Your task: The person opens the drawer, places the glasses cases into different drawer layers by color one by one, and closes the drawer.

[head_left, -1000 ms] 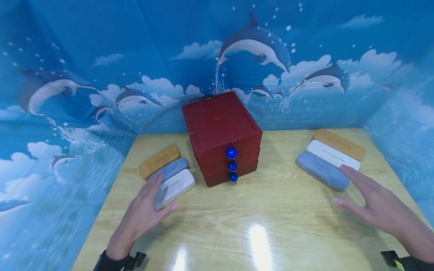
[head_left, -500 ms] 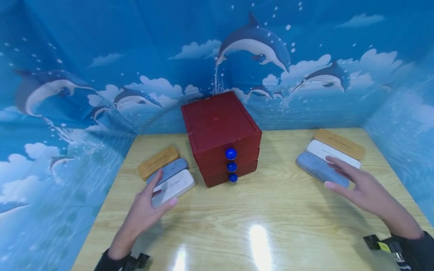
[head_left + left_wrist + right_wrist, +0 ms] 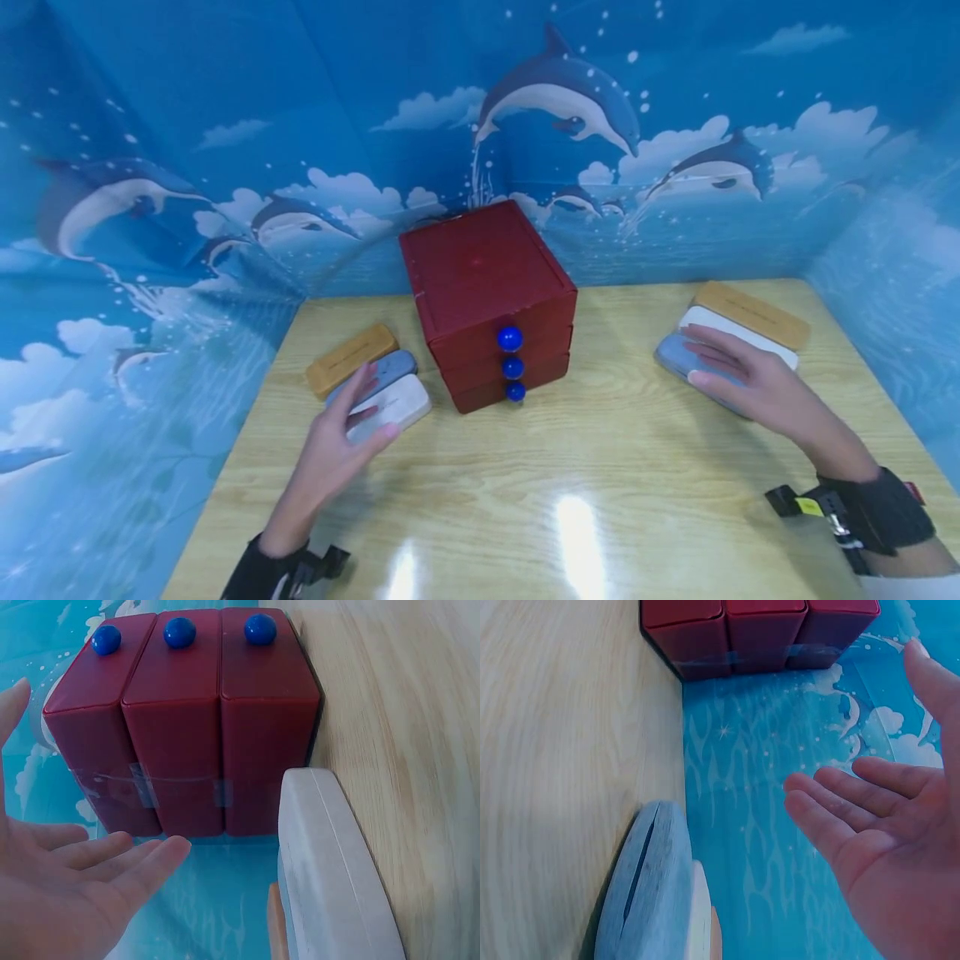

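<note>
My left hand (image 3: pixel 330 454) hovers with spread, relaxed fingers over the left group of glasses cases, holding nothing. This group has a white case (image 3: pixel 408 398) nearest me, then a blue case (image 3: pixel 397 364) and a tan case (image 3: pixel 352 360). Over on the right, my right hand (image 3: pixel 761 396) hangs above another blue case (image 3: pixel 677 354), its palm empty and its fingers loosely extended. Behind that blue case lie a second white case (image 3: pixel 707 317) and a second tan case (image 3: pixel 753 314). In the right wrist view, a seam runs along the blue case (image 3: pixel 652 877).
Between the two groups stands a dark red three-drawer box (image 3: pixel 487 271), turned slightly, with blue round knobs (image 3: pixel 510 339). Its drawers are closed. A dolphin-printed blue backdrop (image 3: pixel 420 158) encloses the back and sides of the wooden table (image 3: pixel 630 450).
My right hand has moved left and slightly away from me, over the right blue case. The left hand has shifted slightly right. The cases and box have stayed put.
</note>
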Action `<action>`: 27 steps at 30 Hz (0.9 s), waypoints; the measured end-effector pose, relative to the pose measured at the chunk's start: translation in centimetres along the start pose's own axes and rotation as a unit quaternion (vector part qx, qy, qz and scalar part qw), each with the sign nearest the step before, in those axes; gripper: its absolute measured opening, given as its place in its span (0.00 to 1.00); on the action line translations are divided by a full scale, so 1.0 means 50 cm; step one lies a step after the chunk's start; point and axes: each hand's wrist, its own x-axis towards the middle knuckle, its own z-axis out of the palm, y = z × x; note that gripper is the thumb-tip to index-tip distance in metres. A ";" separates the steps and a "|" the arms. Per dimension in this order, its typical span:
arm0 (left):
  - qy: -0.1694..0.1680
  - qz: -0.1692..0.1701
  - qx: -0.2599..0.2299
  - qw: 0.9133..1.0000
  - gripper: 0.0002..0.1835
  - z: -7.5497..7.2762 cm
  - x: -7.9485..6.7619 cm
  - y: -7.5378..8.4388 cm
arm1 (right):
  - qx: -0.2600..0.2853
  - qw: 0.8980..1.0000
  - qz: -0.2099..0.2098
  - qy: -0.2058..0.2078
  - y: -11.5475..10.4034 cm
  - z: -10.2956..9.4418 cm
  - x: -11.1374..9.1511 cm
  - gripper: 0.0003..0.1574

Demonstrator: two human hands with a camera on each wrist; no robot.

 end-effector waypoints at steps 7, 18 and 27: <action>-0.010 0.002 -0.047 0.999 0.45 0.012 0.021 0.039 | 0.031 0.999 -0.007 -0.013 -0.022 0.020 0.039 0.37; -0.014 -0.004 -0.073 0.997 0.43 0.022 0.045 0.090 | 0.065 0.997 -0.029 -0.031 -0.041 0.043 0.089 0.36; -0.015 -0.001 -0.085 0.996 0.42 0.028 0.055 0.098 | 0.099 0.993 -0.027 -0.049 -0.059 0.062 0.114 0.36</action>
